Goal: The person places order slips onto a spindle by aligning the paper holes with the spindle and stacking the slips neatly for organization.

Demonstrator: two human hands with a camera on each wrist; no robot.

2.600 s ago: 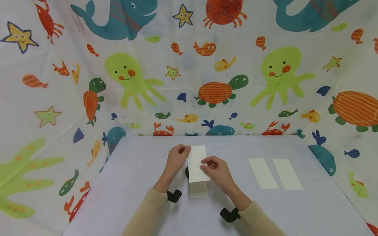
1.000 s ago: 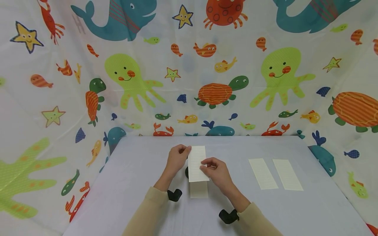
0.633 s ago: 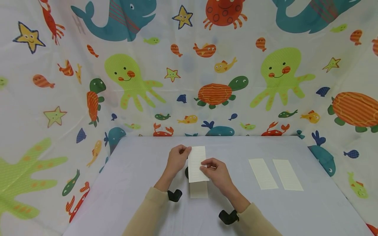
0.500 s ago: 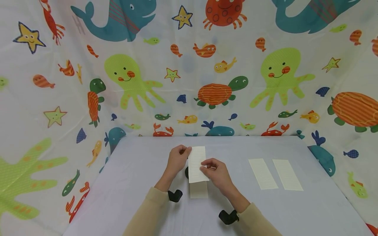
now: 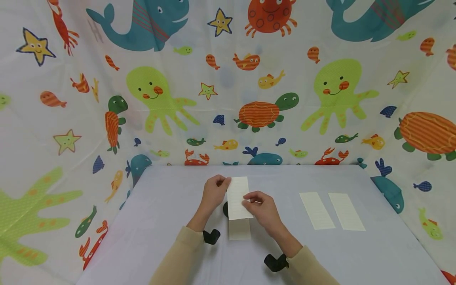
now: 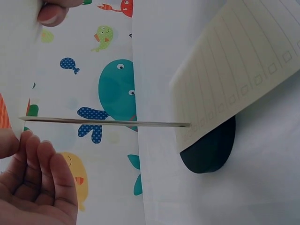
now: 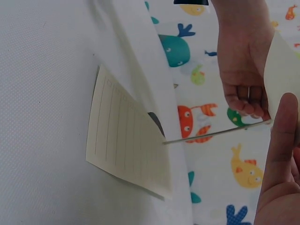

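Note:
A pale lined paper sheet (image 5: 238, 194) is held raised in the head view. My left hand (image 5: 212, 194) pinches its upper left corner between thumb and fingers, while my right hand (image 5: 265, 208) has its bent thumb and index finger at the right edge. Below it, partly covered, is a second pale sheet (image 5: 240, 230), seen in the left wrist view as lined with small checkboxes. Edge-on, a thin paper strip (image 6: 108, 123) spans from my left fingers to that lower sheet. A dark rounded thing (image 6: 211, 150) sits under the lower sheet's side, its kind unclear.
Two more pale sheets (image 5: 317, 210) lie side by side on the white-covered table (image 5: 153, 229) at the right. Black wrist devices (image 5: 276, 262) hang by both sleeves. A sea-animal printed cloth (image 5: 221, 103) stands behind and along the sides.
Both hands stay almost still on the raised sheet. The head view shifts slightly, so the printed cloth sits a little lower in the picture.

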